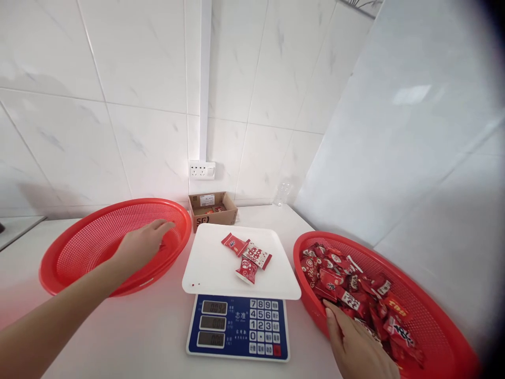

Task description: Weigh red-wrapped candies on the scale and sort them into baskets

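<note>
My left hand (144, 245) reaches over the red basket (63, 279) on the left, its visible fingers stretched out; a small patch of red shows under them. My right hand (359, 342) is at the near rim of another red basket (437, 310), thumb and forefinger tips close together; whatever they hold is hidden. This basket holds many small red snack packets (333, 276). Between the hands, a white scale tray (213, 263) carries a red packet (234, 243), a white-and-red packet (257, 255) and a dark red packet (247, 269).
The scale's blue panel (239, 323) has keys and three small displays. Behind the tray stands an open cardboard box (216, 218) with some packets inside. A clear plastic container (282, 193) is near the tiled wall, below and right of a socket (202, 170).
</note>
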The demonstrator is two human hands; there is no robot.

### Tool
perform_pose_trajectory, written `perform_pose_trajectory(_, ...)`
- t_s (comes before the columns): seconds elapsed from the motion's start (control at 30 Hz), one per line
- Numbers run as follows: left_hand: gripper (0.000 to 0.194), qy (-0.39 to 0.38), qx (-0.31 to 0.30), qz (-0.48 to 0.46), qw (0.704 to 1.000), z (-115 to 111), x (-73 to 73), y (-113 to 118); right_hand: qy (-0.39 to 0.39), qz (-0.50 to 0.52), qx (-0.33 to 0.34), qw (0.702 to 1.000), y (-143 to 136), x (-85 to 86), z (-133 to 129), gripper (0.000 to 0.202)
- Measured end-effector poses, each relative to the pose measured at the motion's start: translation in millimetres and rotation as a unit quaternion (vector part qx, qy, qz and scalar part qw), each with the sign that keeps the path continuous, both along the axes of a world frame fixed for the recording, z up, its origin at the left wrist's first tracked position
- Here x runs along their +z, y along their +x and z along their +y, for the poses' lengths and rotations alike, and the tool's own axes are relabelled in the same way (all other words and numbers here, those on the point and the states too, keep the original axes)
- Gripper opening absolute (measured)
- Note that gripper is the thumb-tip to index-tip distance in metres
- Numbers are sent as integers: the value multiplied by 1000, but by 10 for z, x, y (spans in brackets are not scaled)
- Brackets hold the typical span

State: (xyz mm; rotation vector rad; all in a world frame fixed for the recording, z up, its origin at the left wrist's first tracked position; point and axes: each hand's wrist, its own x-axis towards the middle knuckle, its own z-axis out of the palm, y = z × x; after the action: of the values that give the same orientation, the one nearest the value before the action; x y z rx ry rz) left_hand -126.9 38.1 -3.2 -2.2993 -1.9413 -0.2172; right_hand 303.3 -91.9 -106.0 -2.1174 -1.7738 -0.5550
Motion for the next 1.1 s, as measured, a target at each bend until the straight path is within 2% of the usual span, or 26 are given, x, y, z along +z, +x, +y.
perform_pose_trajectory(0.13,41,-9,39,-19,999,94,-20,-289,-3,1,3,1000,9,-2,-1,52)
perform_pose_trajectory(0.23,47,-20,39,-38,998,151,-51,-245,-14,5,2,1000,6,7,0,50)
perform_pose_trajectory(0.33,46,-29,-20,-55,998,176,-86,14,-20,12,-3,1000,-11,24,4,52)
perform_pose_trajectory(0.5,42,-65,-186,-72,978,201,-167,710,-21,25,-15,999,-33,66,-4,50)
perform_pose_trajectory(0.6,58,-99,-267,-62,957,275,-250,1087,-31,29,-15,999,-23,77,-8,46)
perform_pose_trajectory(0.7,66,-119,-305,-49,944,386,-327,1329,-35,28,-10,999,-15,70,-6,44)
perform_pose_trajectory(0.77,56,-114,-309,-46,943,442,-350,1406,-32,24,-13,999,-18,66,-4,46)
perform_pose_trajectory(0.9,37,-91,-268,-55,957,439,-300,1364,-27,18,-11,999,-26,72,-7,47)
perform_pose_trajectory(1.0,42,-77,-211,-70,972,353,-201,1171,-24,11,-2,1000,-25,75,-13,46)
perform_pose_trajectory(1.1,49,-43,-139,-90,985,259,-93,852,-15,3,2,1000,-28,65,-16,48)
